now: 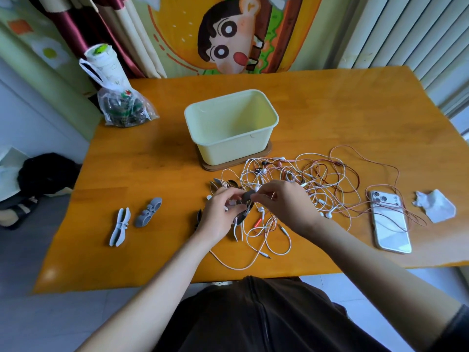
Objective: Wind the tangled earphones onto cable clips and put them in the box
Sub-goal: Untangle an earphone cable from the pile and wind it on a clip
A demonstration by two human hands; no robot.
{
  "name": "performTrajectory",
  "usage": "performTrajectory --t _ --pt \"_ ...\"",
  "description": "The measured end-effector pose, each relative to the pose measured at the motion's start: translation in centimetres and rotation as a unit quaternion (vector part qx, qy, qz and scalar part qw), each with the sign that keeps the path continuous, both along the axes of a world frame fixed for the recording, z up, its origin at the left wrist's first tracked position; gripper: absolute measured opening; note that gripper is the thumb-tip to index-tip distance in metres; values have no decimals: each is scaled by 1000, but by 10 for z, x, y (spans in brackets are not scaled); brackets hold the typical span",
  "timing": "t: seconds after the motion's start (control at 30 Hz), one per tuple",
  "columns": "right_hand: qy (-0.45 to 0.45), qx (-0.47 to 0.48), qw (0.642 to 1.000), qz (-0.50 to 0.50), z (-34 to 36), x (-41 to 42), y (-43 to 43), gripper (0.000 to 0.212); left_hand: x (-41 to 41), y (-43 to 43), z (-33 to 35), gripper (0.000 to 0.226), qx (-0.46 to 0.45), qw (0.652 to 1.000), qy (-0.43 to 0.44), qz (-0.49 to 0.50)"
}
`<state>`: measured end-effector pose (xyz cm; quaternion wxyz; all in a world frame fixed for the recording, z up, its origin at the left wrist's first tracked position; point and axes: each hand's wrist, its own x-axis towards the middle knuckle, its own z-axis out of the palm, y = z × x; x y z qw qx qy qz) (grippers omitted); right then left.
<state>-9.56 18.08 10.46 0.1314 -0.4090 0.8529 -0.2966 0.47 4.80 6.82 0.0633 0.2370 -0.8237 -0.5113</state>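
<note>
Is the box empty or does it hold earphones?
Empty: the box shows bare walls and floor; the earphones lie tangled outside it.

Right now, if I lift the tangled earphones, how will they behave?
Probably floppy and light: the tangled earphones are thin cables in loose loops. Likely they rise as one clump, since loops cross. Reddish strands lie over the phone and may snag.

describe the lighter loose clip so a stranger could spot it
From the pale green box on the orange table, look to the near left. Two clips lie side by side there; the pale clip is the leftmost, longer and lighter than the grey clip.
</note>
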Motion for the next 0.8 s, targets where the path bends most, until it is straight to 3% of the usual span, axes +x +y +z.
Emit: performTrajectory --t 0.27,0.43,0.7,0.8 --pt "9 -34 999 -38 -4 10 -14 12 17 -21 2 24 35 995 -46 -81" --pt "-13 -57 998 -31 -4 7 -27 9 23 -29 3 31 110 990 -51 -75" --pt "-37 -75 995 -58 -7 -13 -28 11 11 -29 8 35 242 969 2 -53" --pt "-76 -71 991 -78 -12 -18 -17 11 1 -21 14 31 319 946 42 -46"
